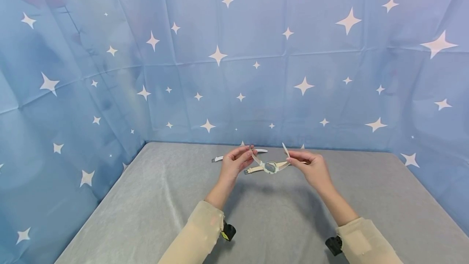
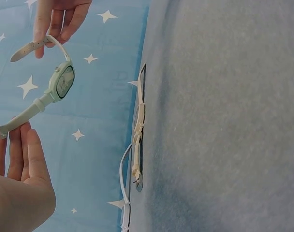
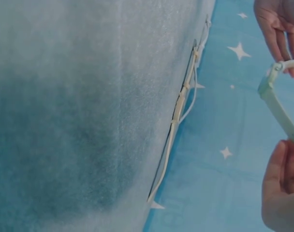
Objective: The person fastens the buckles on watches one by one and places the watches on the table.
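A pale green wristwatch (image 1: 270,168) with a dark-rimmed face hangs in the air between the two hands, its strap bowed downward. My left hand (image 1: 234,163) pinches one strap end between thumb and fingers; in the left wrist view that band (image 2: 28,115) runs up from the fingertips to the watch case (image 2: 65,82). The other strap end, with a row of holes, is pinched by my right hand (image 1: 310,168), its tip sticking up past the fingers. From the right wrist view, the watch (image 3: 278,108) shows mostly edge-on, partly cut off by the frame.
Behind the held watch, a cream-strapped watch (image 1: 253,170) lies on the grey cloth-covered table (image 1: 146,207). Farther back is a white-strapped watch (image 1: 218,159), partly hidden by the left hand. A blue star-patterned curtain (image 1: 256,80) rises along the table's back edge.
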### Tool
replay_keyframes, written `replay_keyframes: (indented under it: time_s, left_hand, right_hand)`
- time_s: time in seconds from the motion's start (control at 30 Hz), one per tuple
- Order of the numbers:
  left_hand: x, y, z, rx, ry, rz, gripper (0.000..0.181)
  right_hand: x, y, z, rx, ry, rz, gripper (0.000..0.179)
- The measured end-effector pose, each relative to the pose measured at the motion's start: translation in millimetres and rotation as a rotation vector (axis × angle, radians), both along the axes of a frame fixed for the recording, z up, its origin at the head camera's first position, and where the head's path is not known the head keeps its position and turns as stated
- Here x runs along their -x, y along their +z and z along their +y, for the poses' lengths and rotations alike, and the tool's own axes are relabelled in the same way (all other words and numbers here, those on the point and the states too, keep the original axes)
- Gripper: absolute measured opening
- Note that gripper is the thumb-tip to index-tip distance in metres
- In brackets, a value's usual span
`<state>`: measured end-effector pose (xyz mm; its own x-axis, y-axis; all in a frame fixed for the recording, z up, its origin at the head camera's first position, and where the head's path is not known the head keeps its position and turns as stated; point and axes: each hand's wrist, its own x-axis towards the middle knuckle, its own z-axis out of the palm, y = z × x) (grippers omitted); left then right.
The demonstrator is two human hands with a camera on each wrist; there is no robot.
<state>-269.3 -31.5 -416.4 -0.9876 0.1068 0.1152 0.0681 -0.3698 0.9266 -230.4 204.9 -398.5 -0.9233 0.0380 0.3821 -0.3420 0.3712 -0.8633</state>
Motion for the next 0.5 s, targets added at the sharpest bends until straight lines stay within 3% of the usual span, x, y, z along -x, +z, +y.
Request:
replay_keyframes:
  time_s: [0.3, 0.5]
  left_hand:
    - [-0.4, -1.5, -0.3, 0.029, -0.025, 0.054, 0.029]
    - [-1.5, -1.6, -0.6, 0.053, -0.033, 0.07, 0.032]
  right_hand:
    - [-1.6, 1.2, -1.3, -0.025, 0.022, 0.041, 0.025]
    - [-3.4, 3.0, -1.7, -0.049, 0.029, 0.024, 0.027]
